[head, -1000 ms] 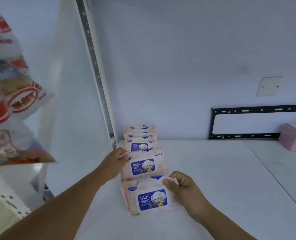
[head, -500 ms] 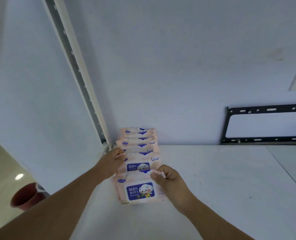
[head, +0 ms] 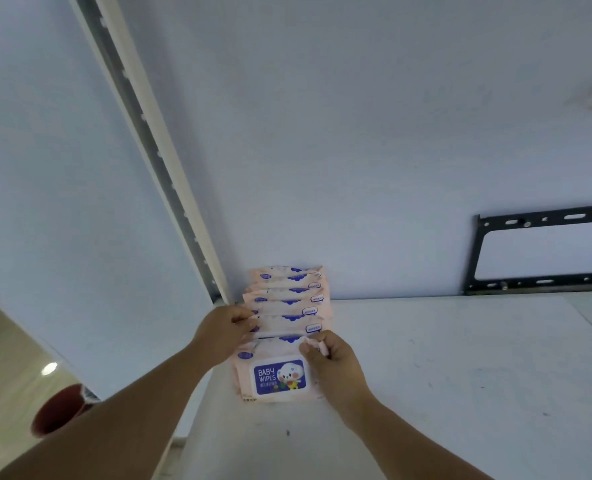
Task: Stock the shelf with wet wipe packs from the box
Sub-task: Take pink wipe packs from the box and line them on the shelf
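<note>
Now, far left, a red pot (head: pixel 60 408) on the floor. The left hand (head: pixel 223 332) pinches the left edge of the row of pink wipe packs (head: pixel 289 303) on the white shelf (head: pixel 443 375); the right hand (head: pixel 331 362) grips the front pack (head: pixel 277 377) by its top right corner. Black bracket (head: pixel 544 251) far right.

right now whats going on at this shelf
A person is stocking a white shelf with pink baby wipe packs. A row of packs runs from the back wall toward the front edge, each leaning on the one behind. The left hand steadies the left side of the row, while the right hand pinches the top right corner of the front pack, setting it in line. The rest of the shelf is bare, and no box is in view.
</note>
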A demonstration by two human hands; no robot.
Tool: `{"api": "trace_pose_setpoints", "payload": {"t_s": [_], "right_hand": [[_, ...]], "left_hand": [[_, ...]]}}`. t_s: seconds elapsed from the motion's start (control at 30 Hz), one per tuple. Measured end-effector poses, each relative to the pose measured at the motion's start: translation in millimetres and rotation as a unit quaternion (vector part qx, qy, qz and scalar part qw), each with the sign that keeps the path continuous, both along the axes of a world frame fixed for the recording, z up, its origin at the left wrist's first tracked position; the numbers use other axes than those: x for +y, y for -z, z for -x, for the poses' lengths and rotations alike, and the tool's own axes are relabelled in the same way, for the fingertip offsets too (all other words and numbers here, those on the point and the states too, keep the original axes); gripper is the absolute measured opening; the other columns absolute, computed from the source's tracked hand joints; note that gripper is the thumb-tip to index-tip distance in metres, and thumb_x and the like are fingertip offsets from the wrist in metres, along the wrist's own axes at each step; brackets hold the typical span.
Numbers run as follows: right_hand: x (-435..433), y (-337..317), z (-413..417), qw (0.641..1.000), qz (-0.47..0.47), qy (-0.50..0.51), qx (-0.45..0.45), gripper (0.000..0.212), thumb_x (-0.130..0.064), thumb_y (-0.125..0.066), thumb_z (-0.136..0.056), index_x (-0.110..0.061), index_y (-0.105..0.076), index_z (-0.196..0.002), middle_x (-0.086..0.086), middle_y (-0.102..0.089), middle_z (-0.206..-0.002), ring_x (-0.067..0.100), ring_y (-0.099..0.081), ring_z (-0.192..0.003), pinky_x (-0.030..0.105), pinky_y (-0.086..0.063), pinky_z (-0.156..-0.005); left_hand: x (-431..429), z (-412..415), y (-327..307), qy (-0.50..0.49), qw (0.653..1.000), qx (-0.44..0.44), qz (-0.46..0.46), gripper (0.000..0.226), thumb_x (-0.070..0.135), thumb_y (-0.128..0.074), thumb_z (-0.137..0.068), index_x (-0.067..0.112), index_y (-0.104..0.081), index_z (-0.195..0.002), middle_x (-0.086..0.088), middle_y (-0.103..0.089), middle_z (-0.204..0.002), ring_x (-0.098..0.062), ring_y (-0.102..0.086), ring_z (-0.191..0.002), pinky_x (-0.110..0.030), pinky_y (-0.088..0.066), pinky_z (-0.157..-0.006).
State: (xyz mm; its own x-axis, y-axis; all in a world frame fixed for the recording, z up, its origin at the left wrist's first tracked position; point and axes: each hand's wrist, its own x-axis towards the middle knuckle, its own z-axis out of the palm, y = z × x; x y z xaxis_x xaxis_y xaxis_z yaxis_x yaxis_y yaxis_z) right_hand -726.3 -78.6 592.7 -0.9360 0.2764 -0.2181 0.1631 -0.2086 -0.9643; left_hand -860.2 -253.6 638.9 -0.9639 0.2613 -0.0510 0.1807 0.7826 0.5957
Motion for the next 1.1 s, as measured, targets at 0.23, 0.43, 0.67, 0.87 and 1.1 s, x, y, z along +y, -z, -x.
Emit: {"api": "trace_pose_setpoints", "payload": {"t_s": [0.23,0.43,0.67,0.87,1.1], "right_hand": [[-3,2,4,0.996,-0.082,0.017,-0.038,0.017,-0.031,-0.067,-0.094,-0.016,-0.066,-0.1,0.001,-0.075,-0.098,0.015,-0.074,-0.09,0.036,-0.064,-0.078],[10,2,4,0.985,-0.163,-0.011,-0.051,0.02,-0.039,-0.069,-0.092,-0.026,-0.061,-0.104,-0.008,-0.072,-0.106,0.011,-0.073,-0.089,0.027,-0.063,-0.072],[22,-10,-15,0.975,-0.215,0.001,-0.062,0.023,-0.039,-0.069,-0.091,-0.019,-0.058,-0.096,-0.006,-0.07,-0.097,0.006,-0.068,-0.081,0.018,-0.053,-0.059],[39,-16,-42,0.956,-0.282,0.008,-0.078,0.025,-0.033,-0.065,-0.092,-0.01,-0.061,-0.099,0.001,-0.066,-0.09,0.013,-0.055,-0.072,0.024,-0.044,-0.06],[52,-20,-96,0.956,-0.29,-0.002,-0.056,0.016,-0.029,-0.066,-0.093,-0.013,-0.067,-0.095,-0.006,-0.065,-0.084,0.01,-0.059,-0.072,0.023,-0.043,-0.061]], "left_hand": [[0,1,-2,-0.011,1.0,-0.002,0.027,0.011,0.03,-0.066,-0.094,0.023,-0.075,-0.095,0.01,-0.071,-0.087,-0.008,-0.065,-0.078,-0.024,-0.046,-0.07],[1,-8,-7,-0.017,0.999,0.008,0.038,0.009,0.032,-0.066,-0.093,0.024,-0.064,-0.095,0.008,-0.067,-0.091,-0.006,-0.06,-0.079,-0.019,-0.043,-0.065],[-2,-30,-15,-0.014,0.994,0.07,0.084,0.033,0.044,-0.068,-0.089,0.023,-0.069,-0.114,0.003,-0.065,-0.122,-0.021,-0.058,-0.111,-0.032,-0.048,-0.091],[-3,-64,-23,0.032,0.996,0.054,0.058,0.02,0.035,-0.071,-0.089,0.026,-0.068,-0.107,0.006,-0.062,-0.115,-0.018,-0.059,-0.109,-0.032,-0.051,-0.089],[4,-126,-26,0.1,0.994,0.026,0.024,0.007,0.03,-0.065,-0.094,0.03,-0.063,-0.087,0.012,-0.069,-0.088,-0.003,-0.064,-0.081,-0.015,-0.044,-0.065]]}}
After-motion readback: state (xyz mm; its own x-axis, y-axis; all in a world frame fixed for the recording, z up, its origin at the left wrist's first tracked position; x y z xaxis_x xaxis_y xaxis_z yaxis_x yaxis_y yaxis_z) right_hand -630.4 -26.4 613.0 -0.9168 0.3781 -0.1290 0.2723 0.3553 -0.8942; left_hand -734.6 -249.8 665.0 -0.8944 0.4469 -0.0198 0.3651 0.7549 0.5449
